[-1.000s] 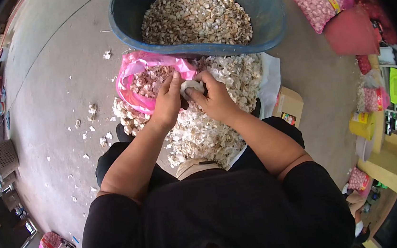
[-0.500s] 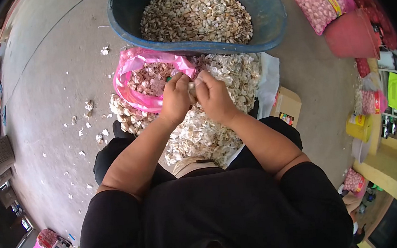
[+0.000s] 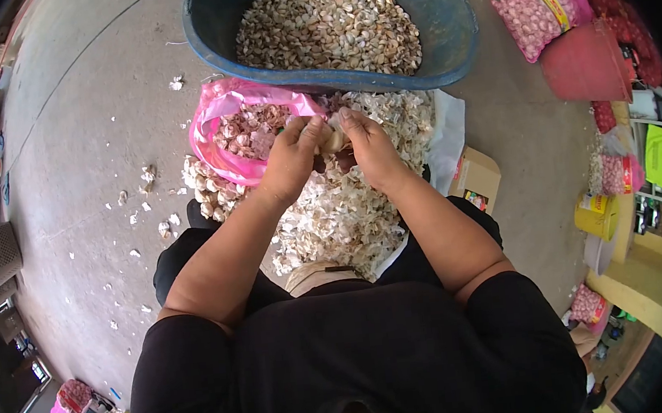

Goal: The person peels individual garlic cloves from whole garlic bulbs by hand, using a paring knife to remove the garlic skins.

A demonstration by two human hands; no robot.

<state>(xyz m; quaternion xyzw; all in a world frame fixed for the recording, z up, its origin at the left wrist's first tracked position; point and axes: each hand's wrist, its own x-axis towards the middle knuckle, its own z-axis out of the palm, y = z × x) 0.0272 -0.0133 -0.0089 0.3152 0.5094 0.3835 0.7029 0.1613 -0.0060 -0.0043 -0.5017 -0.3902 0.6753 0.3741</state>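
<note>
Between my two hands is a garlic bulb (image 3: 332,140), pale and partly covered by the fingers. My left hand (image 3: 292,153) is closed on its left side, thumb on top. On the other side my right hand (image 3: 370,144) grips it, with the thumb near the top. Below lies a large heap of dry garlic skins (image 3: 340,221). At the left, a pink plastic bag (image 3: 203,143) stands open with garlic bulbs (image 3: 248,135) inside. More whitish bulbs (image 3: 210,190) lie beside the bag, near my left knee.
A big blue tub (image 3: 446,40) holding loose garlic cloves (image 3: 330,27) stands beyond the heap. A cardboard box (image 3: 478,175) sits by my right knee. Scraps of skin (image 3: 148,175) dot the floor at left; a red tub (image 3: 584,66) and a garlic sack (image 3: 529,16) are far right.
My hands have moved slightly apart and the fingers have turned, so more of the pale garlic bulb shows between them. The bag, heap and tub look unchanged.
</note>
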